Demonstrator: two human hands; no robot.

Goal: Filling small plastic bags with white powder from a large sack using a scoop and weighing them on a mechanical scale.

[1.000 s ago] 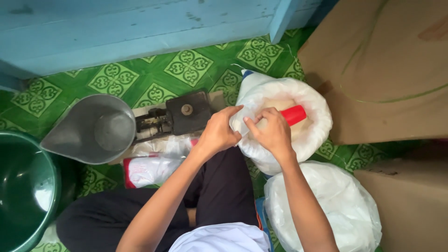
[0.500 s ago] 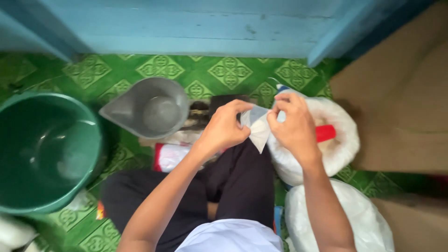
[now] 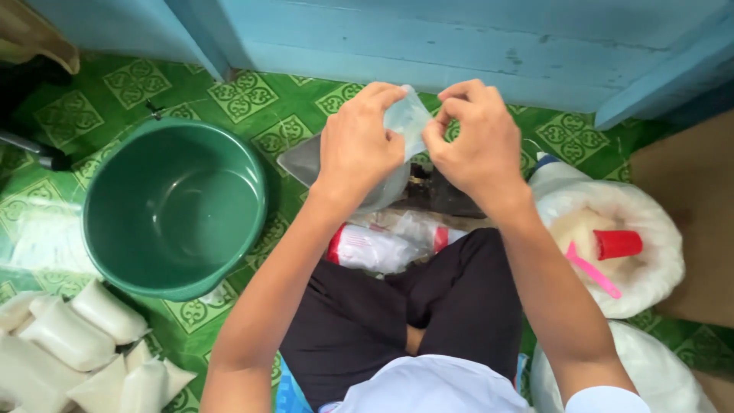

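Observation:
My left hand [image 3: 359, 145] and my right hand [image 3: 475, 141] are raised in front of me, both pinching a small clear plastic bag [image 3: 405, 122] at its top edge. The bag looks empty and hangs between my fingers. Below the hands, partly hidden, lies a grey metal scoop pan [image 3: 306, 162] and a dark scale body [image 3: 451, 195]. To the right an open white sack [image 3: 657, 229] holds pale grain, with a red cup [image 3: 618, 244] and a pink scoop handle [image 3: 592, 271] resting in it.
A green plastic bucket [image 3: 176, 210] stands at my left. Several filled white bags [image 3: 76, 336] lie at the bottom left. A pack of plastic bags [image 3: 371, 248] lies by my knee. A second white sack [image 3: 657, 378] sits at lower right. A blue wooden wall [image 3: 459, 38] is ahead.
My hands lifted from the sack's mouth to the middle, holding the small clear bag up. The view swung left, bringing the bucket and filled bags in.

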